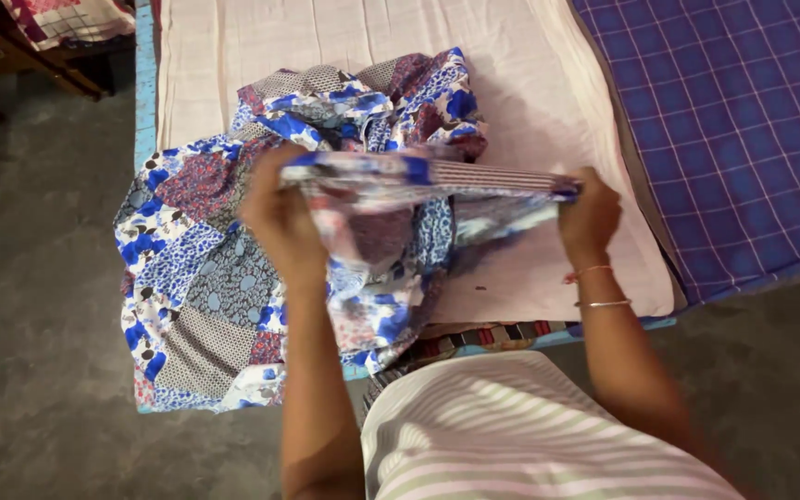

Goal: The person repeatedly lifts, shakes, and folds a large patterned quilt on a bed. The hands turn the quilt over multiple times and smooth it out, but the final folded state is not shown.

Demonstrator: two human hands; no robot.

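Striped clothing on the person's own front point(511, 435) fills the near edge, and both forearms reach away from it over the bed point(233, 56), the largest thing ahead, covered in a pale sheet that runs off beyond the hands. Right of the right hand lies a blue checked cover point(733, 130), its near edge slanting down past that wrist; grey floor point(39, 241) opens to the left of the left hand and is the widest free room

Over the bed's left near corner spreads the patchwork cloth point(206, 268) in blue, red and white, bunched just beyond the hands and hanging over the bed's edge below the left forearm. A folded edge of it is drawn level between the hands, long axis running side to side, lifted above the heap

Left hand point(280, 218) is closed in a pinch on the left end of that edge, sitting right over the bulk of the cloth, so it is the nearer one to the loose mass. Right hand point(590, 218) pinches the right end over bare sheet, thin bangles point(599, 289) at its wrist
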